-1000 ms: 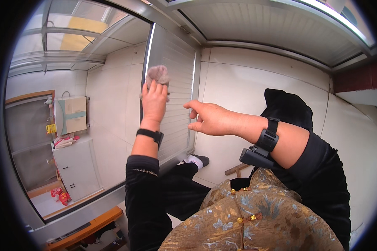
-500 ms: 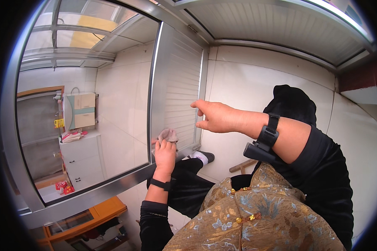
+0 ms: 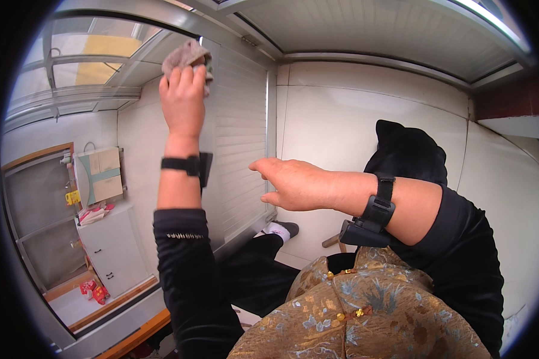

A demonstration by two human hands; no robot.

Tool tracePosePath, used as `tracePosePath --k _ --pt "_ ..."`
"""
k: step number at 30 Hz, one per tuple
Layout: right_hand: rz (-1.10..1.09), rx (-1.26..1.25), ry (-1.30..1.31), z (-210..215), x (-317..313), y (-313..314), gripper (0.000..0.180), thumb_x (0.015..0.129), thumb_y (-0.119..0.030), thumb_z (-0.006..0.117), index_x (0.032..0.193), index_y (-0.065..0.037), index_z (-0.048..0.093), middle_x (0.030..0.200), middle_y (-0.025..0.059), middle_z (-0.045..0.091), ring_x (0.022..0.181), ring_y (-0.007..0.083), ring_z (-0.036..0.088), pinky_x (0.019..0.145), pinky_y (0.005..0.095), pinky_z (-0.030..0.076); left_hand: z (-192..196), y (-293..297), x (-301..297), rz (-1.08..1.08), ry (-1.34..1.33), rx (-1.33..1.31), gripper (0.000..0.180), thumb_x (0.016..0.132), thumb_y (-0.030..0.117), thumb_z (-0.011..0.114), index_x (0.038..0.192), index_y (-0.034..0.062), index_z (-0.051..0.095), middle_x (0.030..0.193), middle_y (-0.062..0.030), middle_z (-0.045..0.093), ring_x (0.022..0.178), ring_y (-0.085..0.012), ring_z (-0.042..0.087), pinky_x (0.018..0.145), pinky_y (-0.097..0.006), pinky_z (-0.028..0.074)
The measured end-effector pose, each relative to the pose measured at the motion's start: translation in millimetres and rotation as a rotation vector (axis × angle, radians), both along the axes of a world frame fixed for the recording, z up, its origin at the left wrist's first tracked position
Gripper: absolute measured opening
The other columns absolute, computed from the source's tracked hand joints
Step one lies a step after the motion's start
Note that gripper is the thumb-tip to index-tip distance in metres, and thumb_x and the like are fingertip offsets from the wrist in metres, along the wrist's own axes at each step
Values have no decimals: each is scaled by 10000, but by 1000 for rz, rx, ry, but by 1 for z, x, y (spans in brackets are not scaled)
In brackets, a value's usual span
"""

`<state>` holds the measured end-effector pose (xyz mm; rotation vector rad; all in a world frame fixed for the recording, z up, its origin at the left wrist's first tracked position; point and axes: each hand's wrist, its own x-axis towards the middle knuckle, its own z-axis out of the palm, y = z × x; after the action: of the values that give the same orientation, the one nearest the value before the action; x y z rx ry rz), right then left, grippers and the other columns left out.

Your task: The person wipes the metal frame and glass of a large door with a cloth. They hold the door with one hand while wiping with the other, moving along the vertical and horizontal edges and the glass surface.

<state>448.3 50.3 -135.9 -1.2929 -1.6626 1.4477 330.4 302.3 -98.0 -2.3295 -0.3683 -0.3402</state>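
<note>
- The left hand (image 3: pixel 183 99) is closed around a crumpled grey-pink cloth (image 3: pixel 185 57), its fingers bent over the fabric.
- The cloth sits at the edge of the glass pane (image 3: pixel 144 179), overlapping the metal frame (image 3: pixel 213 107) beside it.
- The right hand (image 3: pixel 290 184) is empty, fingers and thumb parted, before the ribbed door panel (image 3: pixel 241 137); whether it touches the panel, I cannot tell.
- A white cabinet (image 3: pixel 115 251) shows through the glass.
- Below the right hand is a dark slipper (image 3: pixel 291 228).
</note>
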Motion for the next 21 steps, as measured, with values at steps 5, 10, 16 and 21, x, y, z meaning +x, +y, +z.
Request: tracePosePath --k 5,10,16,21 --pt "-36 -15 -1 3 8 9 602 921 -198 638 1420 -20 351 1295 235 537 1154 383 575 984 428 475 -24 41 21 177 150 -70 365 746 139 685 1105 181 631 1005 10 615 1068 -199 557 898 -394 417" --pt "-36 -30 10 1 6 10 606 919 -208 645 1419 -22 356 1287 229 543 1143 382 582 976 428 481 -42 35 5 293 197 -44 238 771 146 660 1007 173 641 956 22 602 1020 -196 551 843 -394 405" --pt "-39 13 -36 -4 -3 8 611 912 -212 659 1414 -23 368 1265 215 566 1144 379 583 976 423 481 -39 -6 -34 192 205 -72 106 760 158 649 866 154 647 922 14 583 1016 -206 540 827 -401 399" --pt "-35 0 -66 -8 -7 5 614 903 -226 671 1408 -29 382 1254 201 576 1148 370 583 979 420 478 -53 -56 -80 223 242 -118 141 712 188 681 837 146 630 920 6 573 1037 -222 542 815 -403 403"
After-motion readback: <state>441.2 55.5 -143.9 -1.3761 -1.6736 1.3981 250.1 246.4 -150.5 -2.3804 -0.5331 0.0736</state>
